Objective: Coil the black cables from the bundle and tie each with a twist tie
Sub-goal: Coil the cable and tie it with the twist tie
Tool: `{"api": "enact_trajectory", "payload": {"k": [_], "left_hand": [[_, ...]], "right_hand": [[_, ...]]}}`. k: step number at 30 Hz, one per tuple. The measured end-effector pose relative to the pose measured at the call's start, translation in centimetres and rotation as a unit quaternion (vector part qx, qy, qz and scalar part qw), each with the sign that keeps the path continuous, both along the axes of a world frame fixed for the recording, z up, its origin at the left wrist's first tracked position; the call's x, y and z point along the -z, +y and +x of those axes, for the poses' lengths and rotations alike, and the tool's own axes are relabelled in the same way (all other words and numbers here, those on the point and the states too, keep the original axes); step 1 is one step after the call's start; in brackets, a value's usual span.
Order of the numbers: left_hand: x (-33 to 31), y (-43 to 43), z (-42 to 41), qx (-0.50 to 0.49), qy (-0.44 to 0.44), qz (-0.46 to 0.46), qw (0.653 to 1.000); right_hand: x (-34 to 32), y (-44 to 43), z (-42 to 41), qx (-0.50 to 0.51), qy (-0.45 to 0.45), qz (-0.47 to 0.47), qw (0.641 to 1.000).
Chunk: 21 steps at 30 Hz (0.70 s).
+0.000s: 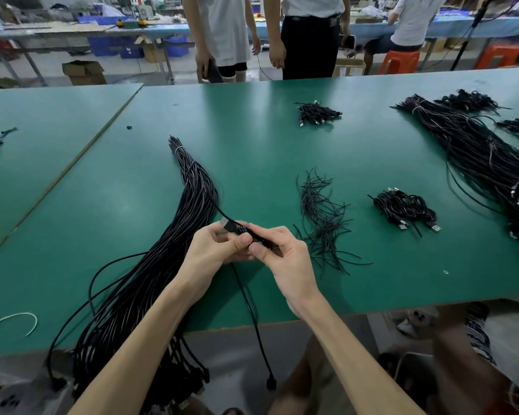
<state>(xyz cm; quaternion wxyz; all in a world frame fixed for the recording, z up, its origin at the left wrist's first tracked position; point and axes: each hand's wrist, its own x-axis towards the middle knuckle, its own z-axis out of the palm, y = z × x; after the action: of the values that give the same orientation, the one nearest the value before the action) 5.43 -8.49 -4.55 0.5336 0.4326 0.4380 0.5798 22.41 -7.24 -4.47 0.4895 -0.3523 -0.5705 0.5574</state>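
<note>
Your left grip (213, 247) and right grip (282, 256) pinch a thin black USB cable (232, 226) beside the long black cable bundle (162, 265); coiling seems barely begun; wind loops next.

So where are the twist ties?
Head view: the twist ties lie on the green table, just right of the right hand, left of the coiled cables.

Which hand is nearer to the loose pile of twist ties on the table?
Right. The right hand is just beside the twist ties, at their left edge; the left hand lies farther left, beyond it.
</note>
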Motion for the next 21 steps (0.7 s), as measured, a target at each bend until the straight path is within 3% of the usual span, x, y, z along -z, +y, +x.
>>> {"api": "enact_trajectory", "payload": {"k": [10,21], "left_hand": [[0.06,-0.15,0.21,0.051,0.022,0.012,0.998],[0.07,0.04,0.63,0.022,0.059,-0.001,0.998]], "right_hand": [[-0.14,-0.28,-0.29,0.05,-0.058,0.018,0.997],[-0.17,-0.6,-0.6,0.094,-0.097,0.03,0.99]]}}
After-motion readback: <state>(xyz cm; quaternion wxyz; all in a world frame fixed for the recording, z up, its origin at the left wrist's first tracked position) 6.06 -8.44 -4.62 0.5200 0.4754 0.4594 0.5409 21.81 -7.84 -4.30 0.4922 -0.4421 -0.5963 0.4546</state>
